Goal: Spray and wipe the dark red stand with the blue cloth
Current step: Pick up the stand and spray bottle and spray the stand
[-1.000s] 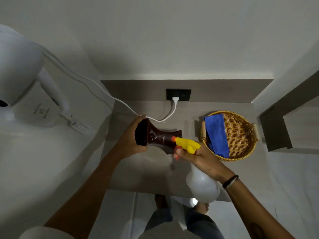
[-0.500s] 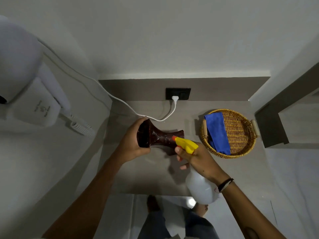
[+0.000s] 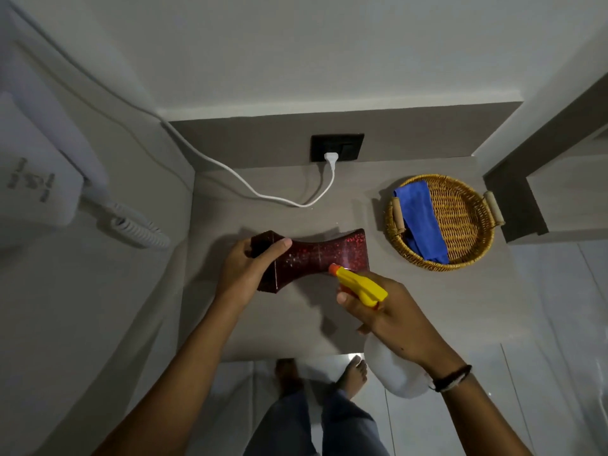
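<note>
The dark red stand (image 3: 324,255) lies on its side above the grey shelf, speckled with droplets. My left hand (image 3: 245,273) grips its left end. My right hand (image 3: 385,315) holds a spray bottle (image 3: 360,284) with a yellow head and orange nozzle; the nozzle sits close to the stand's right end. The bottle's white body (image 3: 391,373) hangs below my wrist. The blue cloth (image 3: 419,220) lies in the wicker basket (image 3: 467,218) at the right.
A white cable (image 3: 263,192) runs across the shelf to a plug in the black wall socket (image 3: 337,147). A white wall-mounted dryer with a coiled cord (image 3: 138,227) hangs at the left. The shelf's front edge (image 3: 279,355) is above my feet.
My left hand has turned the stand so its long side faces up, and droplets now show on it. The spray bottle has shifted slightly right and back from the stand.
</note>
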A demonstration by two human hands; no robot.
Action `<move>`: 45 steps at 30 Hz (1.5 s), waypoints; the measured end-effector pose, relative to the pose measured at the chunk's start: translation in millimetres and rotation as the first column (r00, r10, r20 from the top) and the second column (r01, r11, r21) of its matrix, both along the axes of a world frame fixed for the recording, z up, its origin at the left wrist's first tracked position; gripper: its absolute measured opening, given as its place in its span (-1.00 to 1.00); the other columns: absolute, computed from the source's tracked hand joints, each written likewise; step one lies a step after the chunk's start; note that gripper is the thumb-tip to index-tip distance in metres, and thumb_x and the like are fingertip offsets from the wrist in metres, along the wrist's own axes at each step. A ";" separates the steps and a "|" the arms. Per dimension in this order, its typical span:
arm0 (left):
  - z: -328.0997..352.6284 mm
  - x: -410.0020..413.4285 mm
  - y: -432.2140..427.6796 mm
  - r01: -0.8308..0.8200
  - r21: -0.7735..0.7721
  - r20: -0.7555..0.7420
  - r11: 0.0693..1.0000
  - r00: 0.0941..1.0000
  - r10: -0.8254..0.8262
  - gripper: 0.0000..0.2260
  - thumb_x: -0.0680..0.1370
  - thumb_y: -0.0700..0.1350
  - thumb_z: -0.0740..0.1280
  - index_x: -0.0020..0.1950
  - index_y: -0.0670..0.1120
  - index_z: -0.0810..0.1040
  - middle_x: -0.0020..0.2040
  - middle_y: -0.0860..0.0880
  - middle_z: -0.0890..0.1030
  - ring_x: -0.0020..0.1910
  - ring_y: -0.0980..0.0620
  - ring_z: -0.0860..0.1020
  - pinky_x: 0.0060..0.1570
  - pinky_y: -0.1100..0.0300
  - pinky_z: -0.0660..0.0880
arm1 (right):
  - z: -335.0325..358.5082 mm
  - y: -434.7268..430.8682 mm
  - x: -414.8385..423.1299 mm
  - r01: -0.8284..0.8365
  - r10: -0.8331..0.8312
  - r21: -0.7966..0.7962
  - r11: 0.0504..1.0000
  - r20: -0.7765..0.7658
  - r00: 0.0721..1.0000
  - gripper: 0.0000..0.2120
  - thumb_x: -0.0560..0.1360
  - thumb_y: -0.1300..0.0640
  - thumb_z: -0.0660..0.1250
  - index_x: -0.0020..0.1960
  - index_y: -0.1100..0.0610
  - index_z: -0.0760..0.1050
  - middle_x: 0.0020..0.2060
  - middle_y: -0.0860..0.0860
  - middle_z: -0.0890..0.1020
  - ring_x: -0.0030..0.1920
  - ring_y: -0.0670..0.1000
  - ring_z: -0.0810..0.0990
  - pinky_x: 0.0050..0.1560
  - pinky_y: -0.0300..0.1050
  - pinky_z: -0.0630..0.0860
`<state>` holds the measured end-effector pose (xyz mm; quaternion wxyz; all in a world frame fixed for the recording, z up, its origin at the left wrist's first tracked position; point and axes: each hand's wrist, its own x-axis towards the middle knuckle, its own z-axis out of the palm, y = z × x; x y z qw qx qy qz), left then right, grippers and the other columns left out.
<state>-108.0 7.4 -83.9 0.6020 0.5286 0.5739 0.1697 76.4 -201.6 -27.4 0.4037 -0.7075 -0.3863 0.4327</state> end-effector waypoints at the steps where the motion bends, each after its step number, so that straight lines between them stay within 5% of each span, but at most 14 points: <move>1: -0.9 -1.9 -1.5 0.009 -0.058 -0.011 0.998 1.000 -0.010 -0.25 0.09 0.53 0.65 0.13 0.12 0.75 0.02 0.00 0.84 0.03 -0.09 0.82 0.13 -0.17 0.74 | -1.1 3.0 -1.0 -0.035 0.035 0.003 0.999 0.058 0.998 -0.65 0.64 -0.09 0.39 0.35 0.03 0.63 -0.07 0.04 0.70 -0.12 0.16 0.71 -0.20 0.23 0.72; 3: -1.1 -5.7 -4.1 0.040 -0.109 -0.039 0.993 0.998 -0.044 -0.15 0.14 0.56 0.61 0.27 0.10 0.71 0.15 -0.03 0.81 0.11 -0.11 0.80 0.24 -0.25 0.69 | -2.5 10.8 -2.4 -0.078 0.077 0.002 0.997 0.102 0.992 -0.61 0.65 -0.13 0.37 0.33 0.10 0.61 -0.08 0.09 0.71 -0.16 0.15 0.72 -0.17 0.25 0.68; 6: 6.4 -9.8 -11.3 0.089 -0.104 -0.017 0.991 0.996 -0.091 0.04 0.16 0.58 0.58 0.57 0.22 0.48 0.44 0.01 0.67 0.35 -0.05 0.69 0.39 -0.19 0.61 | -1.1 20.7 -2.1 -0.132 0.132 -0.003 0.991 0.095 0.987 -0.66 0.68 -0.10 0.36 0.44 -0.16 0.57 -0.08 0.01 0.72 -0.26 0.19 0.75 -0.26 0.12 0.69; 9: 19.3 -15.5 -18.9 0.206 -0.076 0.063 0.976 0.978 -0.201 -0.07 0.16 0.52 0.63 0.51 0.42 0.47 0.42 0.23 0.64 0.41 0.14 0.63 0.45 0.01 0.57 | -0.5 23.1 -2.2 -0.125 0.125 -0.007 0.992 0.056 0.991 -0.64 0.68 -0.04 0.37 0.47 -0.21 0.55 -0.09 0.03 0.72 -0.29 0.21 0.73 -0.32 0.13 0.71; 11: 22.4 -22.4 -20.2 0.294 -0.053 0.068 0.954 0.955 -0.290 -0.04 0.14 0.35 0.74 0.49 0.49 0.42 0.40 0.31 0.61 0.42 0.22 0.60 0.43 0.16 0.56 | -0.6 21.8 -1.5 -0.117 0.117 -0.004 0.993 0.020 0.993 -0.64 0.68 -0.01 0.38 0.47 -0.20 0.55 -0.08 0.11 0.71 -0.28 0.22 0.72 -0.37 0.09 0.73; 16: 25.7 -28.9 -20.6 0.462 0.113 -0.046 0.880 0.887 -0.460 0.12 0.29 -0.29 0.76 0.70 0.23 0.28 0.66 -0.01 0.36 0.48 0.10 0.50 0.51 -0.05 0.51 | 1.2 14.2 -1.7 -0.073 0.074 -0.043 0.996 0.023 0.997 -0.66 0.68 -0.01 0.38 0.45 -0.08 0.58 -0.04 0.19 0.69 -0.14 0.22 0.74 -0.34 0.14 0.74; 19: 26.1 -25.1 -23.1 0.452 0.197 -0.058 0.870 0.891 -0.450 0.06 0.18 -0.11 0.74 0.62 0.22 0.39 0.54 0.03 0.49 0.42 0.19 0.52 0.42 0.14 0.53 | 3.5 9.6 0.6 -0.062 0.063 -0.054 0.997 0.026 0.998 -0.64 0.67 -0.04 0.38 0.46 -0.06 0.57 -0.01 0.17 0.70 -0.12 0.20 0.76 -0.33 0.15 0.75; 23: 27.0 -15.8 -21.6 0.380 0.266 -0.096 0.886 0.925 -0.368 -0.27 0.13 0.13 0.70 0.17 0.62 0.51 0.16 0.37 0.70 0.17 0.50 0.60 0.07 0.60 0.44 | 8.4 3.3 5.7 -0.008 0.008 -0.008 1.000 0.038 0.999 -0.65 0.64 -0.09 0.41 0.35 0.03 0.61 -0.06 0.14 0.68 -0.17 0.17 0.73 -0.31 0.19 0.74; 25: 27.0 -11.2 -18.3 0.260 0.203 -0.088 0.944 0.965 -0.247 -0.37 0.13 0.22 0.70 0.13 0.50 0.59 0.09 0.35 0.74 0.11 0.38 0.68 0.10 0.43 0.58 | 9.7 -2.1 7.5 0.025 -0.026 0.032 0.999 0.027 0.999 -0.74 0.64 -0.06 0.42 0.29 -0.02 0.63 -0.09 0.09 0.68 -0.14 0.13 0.71 -0.33 0.15 0.75; 29: 28.9 -2.7 -13.4 0.051 0.028 -0.053 0.998 0.997 -0.049 -0.27 0.12 0.41 0.67 0.15 0.05 0.70 0.10 -0.05 0.80 0.07 -0.06 0.78 0.21 -0.15 0.70 | 11.6 -7.4 5.9 -0.031 0.027 0.045 0.998 0.084 0.996 -0.71 0.63 -0.14 0.39 0.30 -0.06 0.62 -0.07 0.00 0.71 -0.12 0.12 0.72 -0.26 0.17 0.73; 34: 31.9 2.2 -14.7 -0.035 -0.138 -0.013 0.990 0.999 0.034 -0.57 0.37 0.27 0.62 0.05 -0.01 0.76 -0.10 0.02 0.84 -0.22 0.11 0.81 -0.33 0.26 0.65 | 13.3 6.0 -0.9 -0.141 0.134 0.021 0.990 0.201 0.970 -0.63 0.68 -0.11 0.33 0.47 -0.12 0.56 0.03 -0.29 0.66 -0.10 -0.12 0.68 -0.11 -0.02 0.71; 36: 31.7 3.2 -14.9 -0.043 -0.138 -0.034 0.990 0.999 0.039 -0.66 0.49 0.19 0.59 0.08 -0.02 0.75 -0.19 0.10 0.82 -0.29 0.16 0.78 -0.42 0.32 0.59 | 13.6 10.9 -0.2 -0.127 0.125 -0.005 0.992 0.194 0.973 -0.67 0.69 -0.08 0.35 0.42 -0.07 0.59 -0.01 -0.17 0.69 -0.17 -0.04 0.69 -0.13 0.09 0.72; 41: 33.6 1.5 -16.9 -0.026 -0.102 -0.039 0.994 0.999 0.022 -0.32 0.53 0.23 0.55 0.61 0.13 0.45 0.31 -0.05 0.71 0.14 -0.09 0.75 -0.35 0.26 0.63 | 12.5 17.9 0.4 -0.079 0.095 -0.069 0.994 0.271 0.958 -0.69 0.69 -0.06 0.35 0.38 0.01 0.60 -0.01 0.00 0.71 -0.21 0.05 0.67 -0.07 0.26 0.67; 45: 37.7 -3.2 -18.9 0.126 -0.022 -0.006 0.992 0.992 -0.126 -0.37 0.33 0.33 0.62 0.30 0.64 0.43 0.33 0.28 0.65 0.25 0.11 0.68 -0.08 0.11 0.61 | 11.9 17.2 3.0 -0.007 0.028 -0.086 0.996 0.246 0.969 -0.70 0.68 -0.05 0.36 0.39 -0.03 0.58 -0.10 0.02 0.70 -0.18 0.13 0.69 -0.07 0.28 0.68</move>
